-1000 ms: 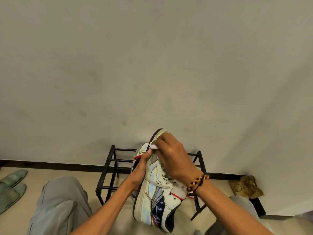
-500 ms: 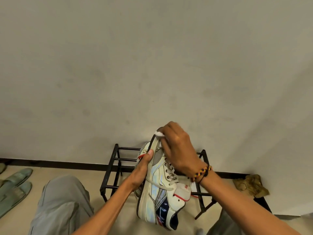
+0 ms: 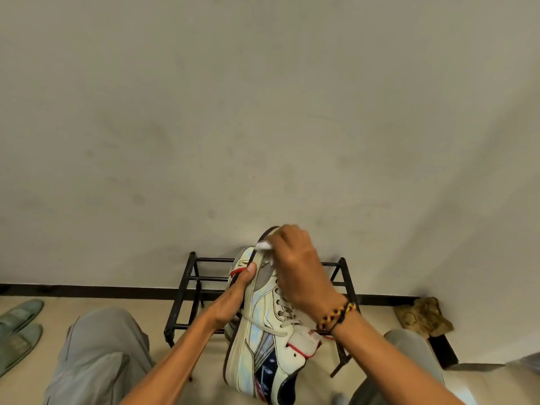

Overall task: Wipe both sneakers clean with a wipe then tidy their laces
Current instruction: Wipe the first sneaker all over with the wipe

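Still in the wiping stage, by the look of it: one sneaker (image 3: 263, 325) held up between the knees, toe pointed away toward the wall (image 3: 263, 97), laces (image 3: 282, 309) loose and trailing, so no tidying yet. Second sneaker (image 3: 238, 264) only partly seen behind the first, seemingly resting on the rack (image 3: 190, 290); cleaned or not, impossible to tell. Probably under halfway.

Right hand (image 3: 298, 267) curled around a small wad of white wipe (image 3: 263, 246), pressed at the toe's edge near the dark sole rim. Left hand (image 3: 230, 302) wrapped around the sneaker's far side, thumb on the upper, steadying it.

Sneaker cream-white with a faint pearly sheen, a grey patch near the toe, navy at the heel, red piping at the collar; smooth, stiff-looking panels with dark stitched outlines. Laces flat and off-white. Wipe soft, crumpled, bunched small. Rack thin black metal bars, open-framed. Beaded bracelet (image 3: 336, 314) on the right wrist. Green slippers (image 3: 17, 328) on the floor at left, a crumpled brownish rag (image 3: 420, 317) by the wall at right.
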